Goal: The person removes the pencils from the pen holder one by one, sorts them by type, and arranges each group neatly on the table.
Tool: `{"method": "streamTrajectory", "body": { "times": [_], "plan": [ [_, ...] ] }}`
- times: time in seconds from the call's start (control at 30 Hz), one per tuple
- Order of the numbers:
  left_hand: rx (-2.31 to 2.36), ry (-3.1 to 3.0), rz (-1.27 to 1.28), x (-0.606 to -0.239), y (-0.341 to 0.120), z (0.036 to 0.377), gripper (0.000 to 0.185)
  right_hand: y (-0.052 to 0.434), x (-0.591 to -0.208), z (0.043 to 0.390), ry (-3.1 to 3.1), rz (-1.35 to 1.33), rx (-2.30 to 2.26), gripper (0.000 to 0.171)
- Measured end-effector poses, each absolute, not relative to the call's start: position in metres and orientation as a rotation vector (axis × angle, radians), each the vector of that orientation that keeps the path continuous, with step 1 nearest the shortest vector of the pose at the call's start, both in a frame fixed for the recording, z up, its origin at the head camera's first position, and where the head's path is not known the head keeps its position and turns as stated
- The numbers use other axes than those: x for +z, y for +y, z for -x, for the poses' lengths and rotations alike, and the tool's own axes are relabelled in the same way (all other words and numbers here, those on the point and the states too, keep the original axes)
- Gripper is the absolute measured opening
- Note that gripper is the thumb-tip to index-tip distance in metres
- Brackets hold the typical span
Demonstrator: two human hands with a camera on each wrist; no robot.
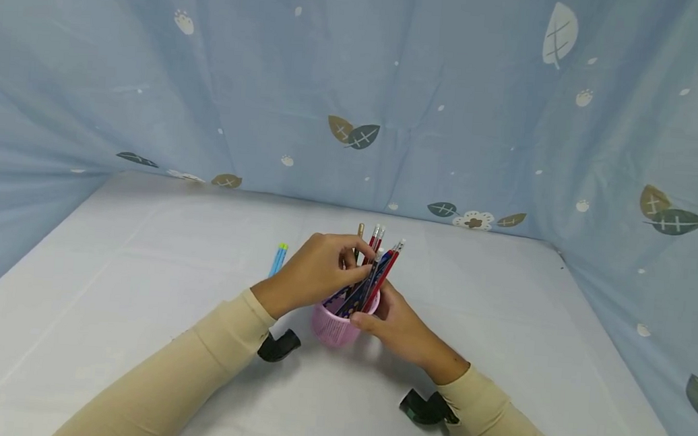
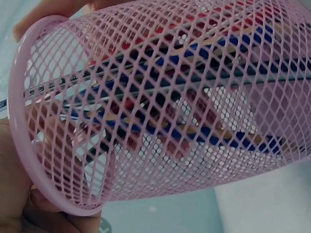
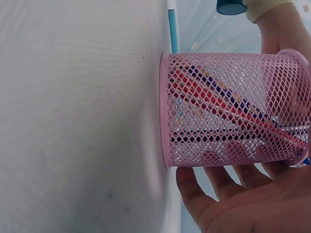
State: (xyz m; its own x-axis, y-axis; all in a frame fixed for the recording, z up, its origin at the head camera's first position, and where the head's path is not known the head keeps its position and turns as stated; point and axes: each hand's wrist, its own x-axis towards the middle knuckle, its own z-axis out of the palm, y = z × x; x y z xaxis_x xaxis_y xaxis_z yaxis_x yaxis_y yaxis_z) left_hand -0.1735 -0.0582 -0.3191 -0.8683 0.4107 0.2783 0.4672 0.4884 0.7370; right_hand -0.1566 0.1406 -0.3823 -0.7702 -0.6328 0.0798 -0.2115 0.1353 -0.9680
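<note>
The left hand pinches a pencil standing in the pink mesh cup, mid-sorting; the right hand cups it, needing steadiness.

You're facing a bench covered in plain white cloth. A pale blue curtain printed with leaves, small flowers and white dots hangs behind it and wraps round both sides. The light falls soft and even.
</note>
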Motion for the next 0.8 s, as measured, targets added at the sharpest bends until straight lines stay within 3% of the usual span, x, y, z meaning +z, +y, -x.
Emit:
{"method": "streamTrajectory", "body": {
  "times": [0.8],
  "plan": [
    [-1.289, -2.685, 0.785, -0.3203, -0.0581, 0.1748, 0.004, 0.1406, -0.3842, 0.1567, 2.061, 0.852, -1.678, 0.094]
  ]
}}
